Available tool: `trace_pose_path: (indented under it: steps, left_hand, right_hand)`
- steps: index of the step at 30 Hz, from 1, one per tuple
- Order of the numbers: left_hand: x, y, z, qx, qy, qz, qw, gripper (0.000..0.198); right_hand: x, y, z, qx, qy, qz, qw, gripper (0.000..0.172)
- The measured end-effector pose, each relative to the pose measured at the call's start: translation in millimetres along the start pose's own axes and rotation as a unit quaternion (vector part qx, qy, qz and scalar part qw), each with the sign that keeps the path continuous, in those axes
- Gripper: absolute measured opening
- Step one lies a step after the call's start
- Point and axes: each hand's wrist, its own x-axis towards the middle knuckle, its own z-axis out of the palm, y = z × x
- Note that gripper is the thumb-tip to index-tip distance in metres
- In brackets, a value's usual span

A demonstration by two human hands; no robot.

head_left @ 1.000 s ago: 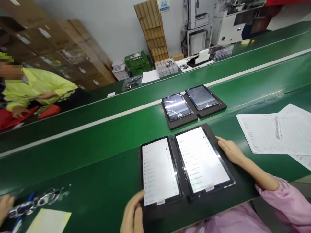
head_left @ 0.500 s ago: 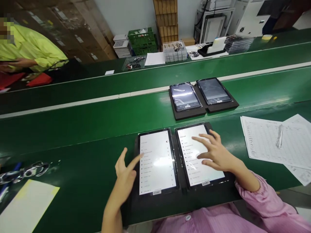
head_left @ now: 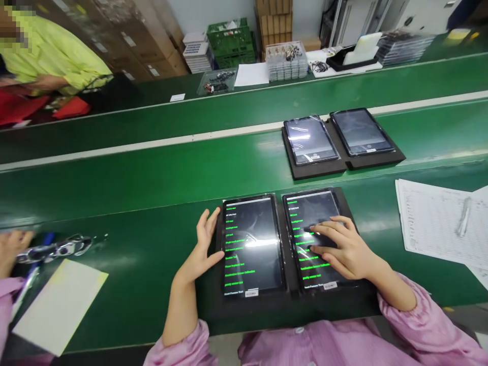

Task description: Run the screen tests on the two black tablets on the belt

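Two tablets lie side by side in a black foam tray point(head_left: 247, 310) at the near edge of the green bench. Both screens are black with green lines of text. My left hand point(head_left: 204, 249) rests open at the left edge of the left tablet point(head_left: 251, 244), thumb touching its frame. My right hand point(head_left: 341, 249) lies on the right tablet point(head_left: 312, 223), fingers spread, fingertips on the screen. Neither hand holds anything.
A second tray point(head_left: 343, 162) with two dim tablets sits on the belt beyond. Printed sheets point(head_left: 430, 223) with a pen point(head_left: 463, 216) lie to the right. At left are a yellowish sheet point(head_left: 61, 302), metal rings point(head_left: 57, 247) and another person's hand point(head_left: 11, 244). A person in yellow sits far left.
Both screens changed from white menus to black with green text. My left hand drew back to the tablet's left edge; my right hand stayed on the right screen. The view shifted right.
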Motion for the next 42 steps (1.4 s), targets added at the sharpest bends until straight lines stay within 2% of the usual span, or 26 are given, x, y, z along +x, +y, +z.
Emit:
trace_pose_path:
  steps: [3, 8, 10, 13, 16, 18, 24, 30, 34, 37, 39, 42]
  left_hand:
    - [0.0, 4.5, 3.7, 0.037, -0.026, 0.011, 0.999, 0.102]
    - [-0.1, -0.6, 3.5, 0.072, -0.032, -0.021, 0.997, 0.112]
    - [-1.6, -2.4, 2.0, 0.032, -0.017, -0.017, 0.999, 0.108]
    - [-1.8, -5.6, 1.6, -0.060, 0.023, -0.006, 0.998, 0.092]
    - [1.0, -10.1, 4.6, -0.052, 0.046, -0.027, 0.997, 0.085]
    - [3.5, -12.9, 7.6, -0.018, 0.054, -0.044, 0.997, 0.086]
    - [6.2, -17.0, 13.2, 0.025, 0.071, -0.064, 0.995, 0.090]
    - [6.8, -15.6, 17.4, 0.062, 0.082, -0.055, 0.993, 0.089]
    - [5.8, -19.7, 16.2, 0.080, 0.074, -0.057, 0.992, 0.094]
    - [9.5, -24.2, 9.5, 0.032, 0.072, -0.080, 0.994, 0.097]
    - [18.5, -20.6, 5.3, 0.024, 0.084, -0.092, 0.992, 0.096]
    - [43.9, 2.5, 7.7, 0.158, 0.086, -0.064, 0.982, 0.083]
  right_hand:
    - [-2.2, 2.9, 0.9, 0.005, -0.003, -0.002, 1.000, 0.048]
    - [-3.8, 6.6, 0.8, -0.027, -0.025, -0.012, 0.999, 0.043]
    - [-6.3, 9.0, -2.6, -0.046, 0.016, -0.025, 0.999, 0.045]
    - [-12.2, 14.1, -8.8, -0.051, 0.120, -0.009, 0.991, 0.046]
    - [-14.9, 18.0, -10.0, -0.057, 0.164, 0.025, 0.984, 0.050]
    - [-13.5, 18.8, -6.9, -0.066, 0.148, 0.027, 0.986, 0.055]
    - [-7.9, 18.3, 3.6, -0.067, 0.028, 0.052, 0.996, 0.065]
    - [-5.6, 15.9, 4.8, -0.058, 0.015, 0.045, 0.997, 0.071]
    - [-5.1, 17.2, 6.6, -0.054, -0.003, 0.044, 0.998, 0.066]
    - [-7.3, 31.1, 7.7, -0.030, 0.071, 0.077, 0.994, 0.065]
    - [-5.8, 46.9, 9.7, 0.010, 0.128, 0.138, 0.982, 0.070]
    - [5.7, 73.1, 17.5, 0.088, 0.166, 0.233, 0.954, 0.074]
